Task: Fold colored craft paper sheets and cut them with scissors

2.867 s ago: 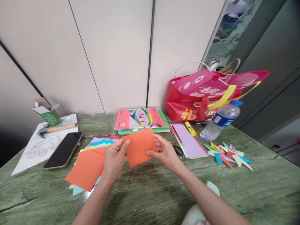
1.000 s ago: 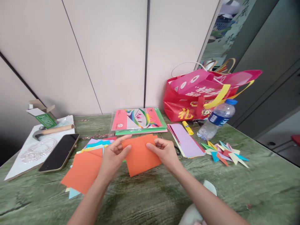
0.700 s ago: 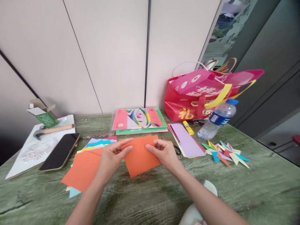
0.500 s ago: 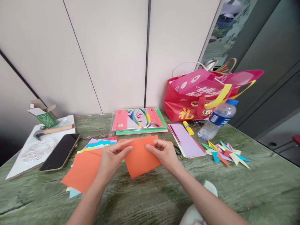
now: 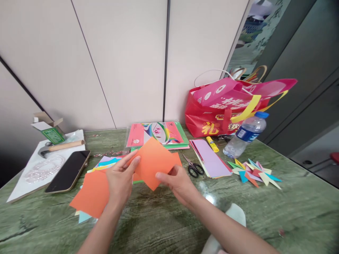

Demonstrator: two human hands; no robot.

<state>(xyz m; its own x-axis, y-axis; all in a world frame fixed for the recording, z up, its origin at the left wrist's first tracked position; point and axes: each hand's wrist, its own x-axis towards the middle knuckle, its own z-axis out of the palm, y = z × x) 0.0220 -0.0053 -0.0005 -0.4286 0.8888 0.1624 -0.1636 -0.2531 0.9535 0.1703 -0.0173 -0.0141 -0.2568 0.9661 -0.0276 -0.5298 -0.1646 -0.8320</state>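
An orange sheet of paper (image 5: 155, 160) is held up between both hands above the table, turned so that a corner points up. My left hand (image 5: 122, 173) pinches its left corner between thumb and fingers. The lower right edge is gripped by my right hand (image 5: 178, 181), thumb in front and fingers behind. Behind the sheet lies more orange paper (image 5: 177, 158), mostly hidden. Left of my left hand, a fanned stack of coloured paper (image 5: 90, 194) lies with orange on top. Black-handled scissors (image 5: 194, 167) lie just beyond my right hand.
At the back lies a paper pack (image 5: 156, 134). To the right are purple paper strips (image 5: 212, 158), a glue stick (image 5: 212, 144), a water bottle (image 5: 246, 135), folded paper pieces (image 5: 255, 173) and a red bag (image 5: 203, 118). A phone (image 5: 69, 171) and a hammer (image 5: 65, 145) are left.
The orange sheet has been raised and rotated from lying nearly square to corner-up. My right hand has shifted down and left along it, uncovering the scissors.
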